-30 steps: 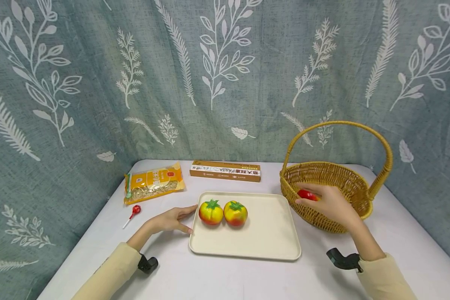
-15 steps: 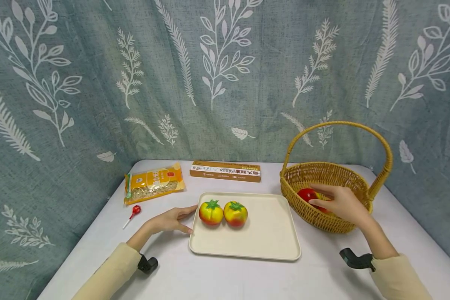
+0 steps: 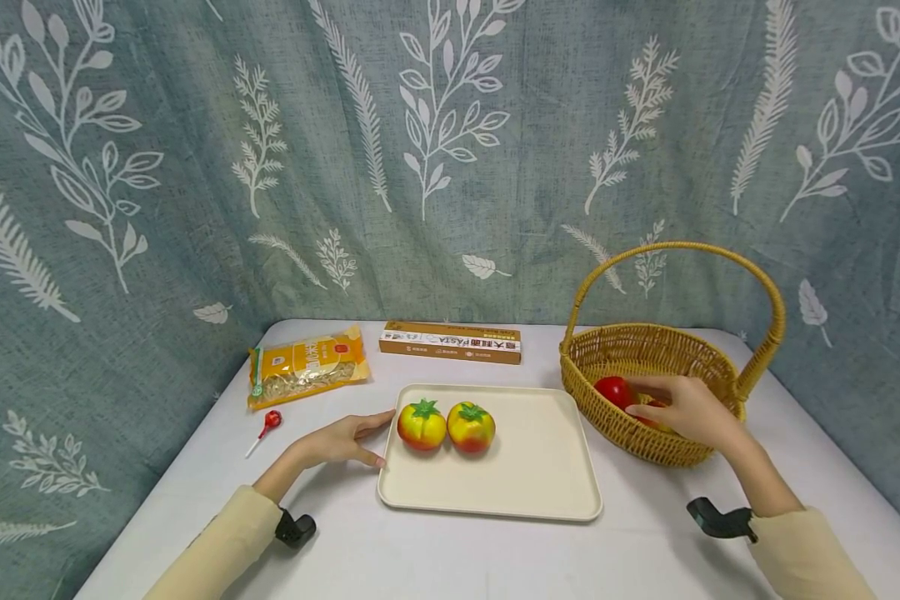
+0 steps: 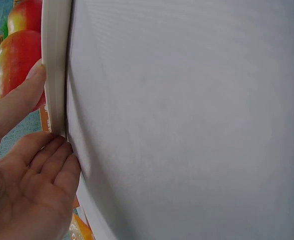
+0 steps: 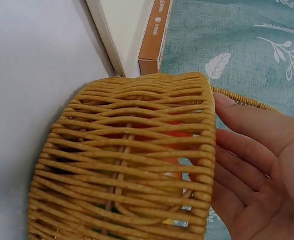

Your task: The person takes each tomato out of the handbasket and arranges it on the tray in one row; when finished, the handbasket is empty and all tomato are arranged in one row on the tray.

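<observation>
My left hand (image 3: 347, 440) rests at the left side of a cream tray (image 3: 532, 454), its thumb (image 4: 35, 72) at the rim and its fingers against the outer edge. Two yellow-red tomatoes (image 3: 422, 425) with green leafy tops sit side by side on the tray. My right hand (image 3: 686, 408) reaches over the front rim of a wicker basket (image 3: 667, 450). A round red fruit (image 3: 612, 391) lies in the basket just left of its fingertips, and a second red fruit (image 3: 654, 405) shows partly under the hand. Weave hides much of the contents in the right wrist view.
The basket's tall handle (image 3: 678, 246) arches above the right hand. A long pasta box (image 3: 450, 342) lies behind the tray. To the left are a yellow food packet (image 3: 307, 367) and a red lollipop (image 3: 272, 420). A patterned curtain (image 3: 450, 167) hangs behind.
My right hand has shifted right inside the basket, away from the left red fruit, which now shows more fully. The second red fruit has come into view. The left hand and tray have stayed put.
</observation>
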Demonstrator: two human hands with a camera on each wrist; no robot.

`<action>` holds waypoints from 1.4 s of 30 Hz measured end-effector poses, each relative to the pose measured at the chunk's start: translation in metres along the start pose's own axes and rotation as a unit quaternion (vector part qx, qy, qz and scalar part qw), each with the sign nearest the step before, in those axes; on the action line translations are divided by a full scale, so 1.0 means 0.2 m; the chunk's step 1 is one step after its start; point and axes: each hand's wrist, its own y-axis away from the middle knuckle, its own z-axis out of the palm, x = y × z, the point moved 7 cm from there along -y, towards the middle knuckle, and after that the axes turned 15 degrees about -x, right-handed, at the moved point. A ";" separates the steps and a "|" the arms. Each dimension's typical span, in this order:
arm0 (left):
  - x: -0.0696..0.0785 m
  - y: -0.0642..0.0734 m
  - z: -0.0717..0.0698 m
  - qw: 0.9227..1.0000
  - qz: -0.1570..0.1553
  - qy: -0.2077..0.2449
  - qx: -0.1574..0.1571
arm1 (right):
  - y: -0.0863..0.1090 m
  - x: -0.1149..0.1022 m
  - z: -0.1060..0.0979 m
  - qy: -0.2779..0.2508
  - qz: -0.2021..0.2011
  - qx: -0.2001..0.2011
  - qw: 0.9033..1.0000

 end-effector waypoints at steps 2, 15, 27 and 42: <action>0.00 0.00 0.00 1.000 0.005 0.000 -0.001 | -0.01 0.00 0.00 0.002 -0.002 0.000 1.000; -0.01 -0.01 0.00 1.000 -0.008 0.003 0.000 | -0.13 0.00 -0.04 -0.006 -0.014 -0.050 0.999; 0.00 0.00 0.00 1.000 -0.002 0.007 0.000 | -0.25 0.01 -0.06 0.005 -0.034 -0.131 0.991; -0.01 0.00 0.00 1.000 0.002 0.009 -0.002 | -0.35 0.08 -0.08 0.005 -0.053 -0.198 0.979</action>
